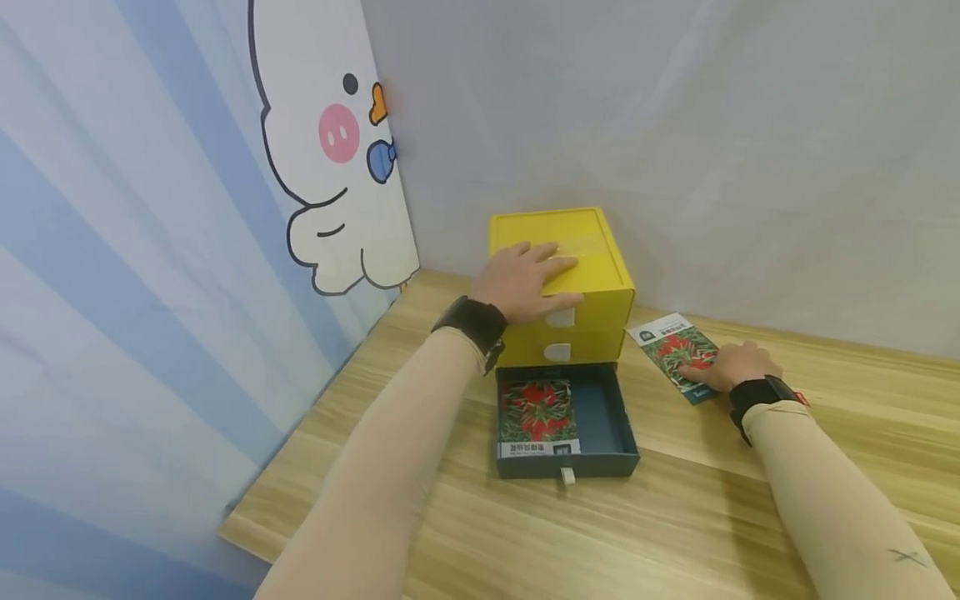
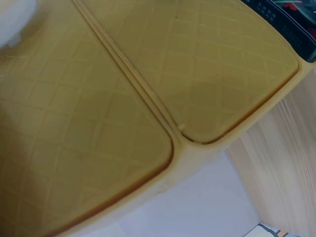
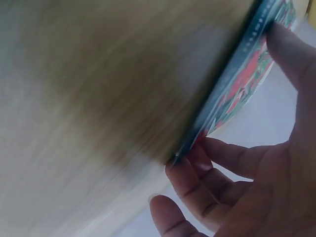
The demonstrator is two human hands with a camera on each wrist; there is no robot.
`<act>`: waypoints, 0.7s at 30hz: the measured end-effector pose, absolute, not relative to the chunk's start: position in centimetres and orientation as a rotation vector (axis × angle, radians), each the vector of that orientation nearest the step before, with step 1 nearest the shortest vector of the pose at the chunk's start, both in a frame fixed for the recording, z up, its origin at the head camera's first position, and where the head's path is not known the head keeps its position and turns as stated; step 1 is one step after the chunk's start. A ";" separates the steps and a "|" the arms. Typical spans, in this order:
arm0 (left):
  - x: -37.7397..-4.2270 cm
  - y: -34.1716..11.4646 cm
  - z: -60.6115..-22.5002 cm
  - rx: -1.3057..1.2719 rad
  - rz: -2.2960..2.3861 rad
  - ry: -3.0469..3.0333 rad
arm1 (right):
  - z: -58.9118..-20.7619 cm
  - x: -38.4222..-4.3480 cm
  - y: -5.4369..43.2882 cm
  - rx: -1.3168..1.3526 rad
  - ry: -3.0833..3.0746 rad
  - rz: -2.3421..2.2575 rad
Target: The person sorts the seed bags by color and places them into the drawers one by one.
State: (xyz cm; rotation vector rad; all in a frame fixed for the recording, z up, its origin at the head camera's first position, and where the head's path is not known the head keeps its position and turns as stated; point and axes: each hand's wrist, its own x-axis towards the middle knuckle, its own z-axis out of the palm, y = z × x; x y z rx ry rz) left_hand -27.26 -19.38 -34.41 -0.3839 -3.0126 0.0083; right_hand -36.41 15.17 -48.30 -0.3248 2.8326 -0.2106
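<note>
A yellow drawer box (image 1: pixel 592 312) stands against the wall, its dark bottom drawer (image 1: pixel 607 417) pulled out. One seed packet (image 1: pixel 536 412) with a red-flower picture lies in the drawer's left half. My left hand (image 1: pixel 521 283) rests palm down on the box top with fingers spread; the left wrist view shows the ridged yellow surface (image 2: pixel 217 69) close up. To the right of the box, my right hand (image 1: pixel 742 367) holds a matching seed packet (image 1: pixel 678 346) by its edges. In the right wrist view, the thumb lies on the picture side and the fingertips (image 3: pixel 185 173) meet the packet's edge.
The wooden table (image 1: pixel 540 542) runs under everything, with its left edge near a blue-striped curtain (image 1: pixel 150 292). A white cartoon cutout (image 1: pixel 330 192) stands at the back left. A pale wall (image 1: pixel 675 150) rises behind the box.
</note>
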 end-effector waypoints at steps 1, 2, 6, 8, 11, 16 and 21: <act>-27.3 -19.4 -34.4 -0.384 0.007 -3.013 | -48.4 -36.5 15.2 -0.325 2.839 -0.213; -27.2 -19.4 -34.4 -0.384 0.006 -3.013 | -48.4 -36.5 15.1 -0.320 2.844 -0.220; -27.3 -19.4 -34.4 -0.384 0.000 -3.012 | -49.0 -36.7 15.1 -0.288 2.859 -0.261; -27.3 -19.4 -34.4 -0.384 0.004 -3.013 | -49.2 -36.8 15.0 -0.264 2.861 -0.288; -27.4 -19.5 -34.4 -0.382 0.009 -3.012 | -49.4 -36.8 14.9 -0.244 2.856 -0.304; -27.3 -19.5 -34.4 -0.383 0.011 -3.005 | -49.1 -36.9 14.8 -0.233 2.837 -0.294; -27.3 -19.3 -34.3 -0.383 0.025 -3.002 | -49.1 -36.9 15.1 -0.230 2.836 -0.323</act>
